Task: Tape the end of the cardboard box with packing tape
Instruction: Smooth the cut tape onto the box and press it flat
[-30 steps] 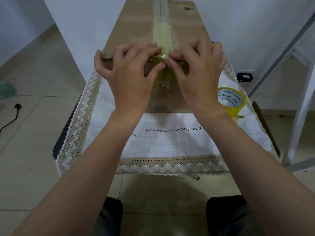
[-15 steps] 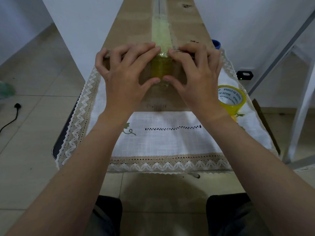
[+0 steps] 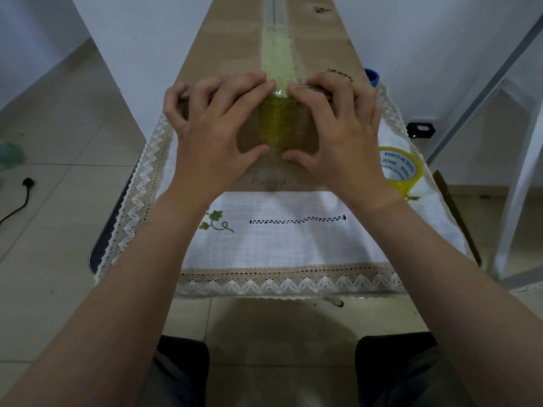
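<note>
Fingers (image 3: 235, 89): those of both hands were spread and flattened, gripping nothing, pressed onto the near end of the cardboard box (image 3: 235, 42).
Left hand (image 3: 216, 133): palm down, fingertips curled over the box's top edge, thumb laid against the end face just left of the tape strip (image 3: 277, 124).
Right hand (image 3: 338, 133): mirrored pose, fingertips on the top edge, thumb touching the strip's lower right corner.
Tape strip: yellowish, translucent, wrinkled; it ran along the top seam beyond the fingers, folded over the edge between the two hands, and ended between the thumbs.
Cardboard box: brown, long, lying on the tabletop under a white lace-edged cloth (image 3: 279, 245).
Tape roll (image 3: 401, 168): yellow, just right of the right hand, on the cloth.
</note>
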Demonstrator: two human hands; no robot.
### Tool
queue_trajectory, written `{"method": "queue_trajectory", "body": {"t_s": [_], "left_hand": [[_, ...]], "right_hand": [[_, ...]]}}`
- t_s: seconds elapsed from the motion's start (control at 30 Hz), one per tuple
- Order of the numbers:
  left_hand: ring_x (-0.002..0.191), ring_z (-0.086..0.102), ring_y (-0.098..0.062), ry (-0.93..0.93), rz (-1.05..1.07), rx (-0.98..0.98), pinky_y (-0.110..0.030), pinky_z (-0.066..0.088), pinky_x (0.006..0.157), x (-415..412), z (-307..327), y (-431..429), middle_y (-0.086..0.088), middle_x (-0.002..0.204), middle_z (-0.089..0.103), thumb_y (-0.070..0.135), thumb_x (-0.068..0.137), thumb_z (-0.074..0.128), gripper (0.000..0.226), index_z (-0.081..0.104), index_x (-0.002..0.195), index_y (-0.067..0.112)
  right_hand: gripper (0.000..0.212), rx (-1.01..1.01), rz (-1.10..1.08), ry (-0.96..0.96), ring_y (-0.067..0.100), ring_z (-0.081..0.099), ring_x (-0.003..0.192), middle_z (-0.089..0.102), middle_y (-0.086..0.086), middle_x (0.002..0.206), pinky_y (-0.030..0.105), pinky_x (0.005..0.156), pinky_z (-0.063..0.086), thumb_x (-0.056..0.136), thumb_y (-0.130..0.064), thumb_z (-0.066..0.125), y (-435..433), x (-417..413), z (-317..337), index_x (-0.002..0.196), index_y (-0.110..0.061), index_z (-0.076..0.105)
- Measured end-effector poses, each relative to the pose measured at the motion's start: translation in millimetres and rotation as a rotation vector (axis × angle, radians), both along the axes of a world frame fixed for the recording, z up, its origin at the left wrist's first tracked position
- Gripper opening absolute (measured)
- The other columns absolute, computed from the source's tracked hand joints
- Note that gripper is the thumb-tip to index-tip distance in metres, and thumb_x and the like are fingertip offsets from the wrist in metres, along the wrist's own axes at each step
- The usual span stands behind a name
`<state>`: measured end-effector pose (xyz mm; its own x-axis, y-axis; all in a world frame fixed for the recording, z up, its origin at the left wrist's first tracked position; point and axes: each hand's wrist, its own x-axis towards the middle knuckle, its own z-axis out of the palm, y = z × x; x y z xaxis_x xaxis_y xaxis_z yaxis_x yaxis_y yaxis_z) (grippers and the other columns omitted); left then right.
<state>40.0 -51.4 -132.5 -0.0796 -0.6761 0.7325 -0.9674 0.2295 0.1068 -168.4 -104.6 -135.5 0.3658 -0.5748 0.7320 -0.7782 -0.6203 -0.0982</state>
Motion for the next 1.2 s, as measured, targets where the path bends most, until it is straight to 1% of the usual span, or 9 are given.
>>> {"method": "queue_trajectory", "body": {"t_s": [0.1,0.23,0.43,0.63,0.8,0.87,1.0,1.1,1.2], "left_hand": [[0.134,0.049,-0.018,0.051,0.023,-0.06,-0.061,0.026,0.114,-6.7,-2.0,-1.3,0.023,0.149,0.054,0.061,0.088,0.069,0.062,0.056,0.145,0.041],[0.131,0.051,-0.015,0.135,0.071,-0.128,-0.063,0.027,0.115,-15.4,-4.9,-6.0,0.025,0.142,0.06,0.057,0.094,0.065,0.045,0.063,0.137,0.042],[0.135,0.047,-0.018,0.059,0.068,-0.063,-0.063,0.026,0.115,-10.0,-4.3,-4.1,0.022,0.148,0.055,0.059,0.086,0.07,0.062,0.056,0.144,0.04],[0.138,0.04,-0.018,-0.016,0.072,0.007,-0.061,0.022,0.118,-7.2,-2.0,2.4,0.021,0.154,0.048,0.056,0.079,0.074,0.078,0.048,0.15,0.04],[0.137,0.047,-0.021,0.035,0.069,-0.019,-0.061,0.022,0.118,-13.9,0.6,3.6,0.021,0.149,0.053,0.053,0.084,0.069,0.064,0.055,0.145,0.039],[0.134,0.051,-0.022,0.097,0.05,-0.049,-0.063,0.023,0.117,-17.5,0.9,3.0,0.021,0.144,0.058,0.051,0.087,0.068,0.054,0.061,0.139,0.037],[0.128,0.055,-0.018,0.262,0.068,-0.115,-0.063,0.024,0.117,-26.5,2.9,-3.7,0.024,0.13,0.067,0.051,0.1,0.059,0.029,0.071,0.123,0.037],[0.122,0.056,-0.013,0.381,0.116,-0.136,-0.059,0.023,0.118,-36.0,8.3,-7.3,0.025,0.118,0.071,0.055,0.101,0.056,0.026,0.075,0.11,0.038],[0.118,0.057,-0.011,0.42,0.141,-0.136,-0.054,0.026,0.116,-38.7,12.2,-8.8,0.027,0.112,0.072,0.058,0.096,0.058,0.026,0.075,0.104,0.04]], "right_hand": [[0.063,-0.019,-0.002,-0.113,0.029,0.046,0.119,0.06,0.002,0.134,0.041,0.1,0.036,0.081,-0.07,0.069,3.4,7.8,4.8,0.129,-0.028,0.066],[0.043,-0.052,-0.082,-0.181,0.03,0.047,0.11,0.064,0.003,0.125,0.04,0.093,0.035,0.091,-0.06,0.065,3.5,20.5,6.2,0.115,-0.024,0.07],[0.05,-0.07,-0.093,-0.134,0.026,0.042,0.115,0.062,0.004,0.128,0.042,0.096,0.034,0.085,-0.058,0.072,3.8,19.9,1.3,0.122,-0.024,0.066],[0.06,-0.042,-0.086,-0.095,0.032,0.046,0.122,0.059,0.005,0.134,0.047,0.1,0.036,0.081,-0.058,0.073,8.7,18.8,1.0,0.129,-0.024,0.063],[0.067,-0.041,-0.084,-0.079,0.024,0.038,0.119,0.059,0.003,0.133,0.044,0.1,0.034,0.072,-0.059,0.077,8.5,16.4,1.2,0.129,-0.026,0.063],[0.061,-0.047,-0.078,-0.087,0.028,0.044,0.117,0.061,0.002,0.131,0.043,0.096,0.036,0.075,-0.058,0.075,9.1,15.4,3.0,0.126,-0.026,0.066],[0.03,-0.048,-0.047,-0.203,0.033,0.055,0.106,0.066,0.002,0.115,0.045,0.09,0.038,0.096,-0.047,0.062,10.1,17.2,13.7,0.109,-0.024,0.073],[0.031,-0.032,-0.103,-0.284,0.032,0.055,0.102,0.065,0.001,0.104,0.045,0.085,0.037,0.099,-0.05,0.058,8.6,25.6,20.9,0.094,-0.023,0.073],[0.035,-0.033,-0.131,-0.291,0.032,0.056,0.101,0.065,0.0,0.102,0.043,0.082,0.035,0.096,-0.056,0.059,6.1,30.1,22.1,0.09,-0.023,0.071]]}}
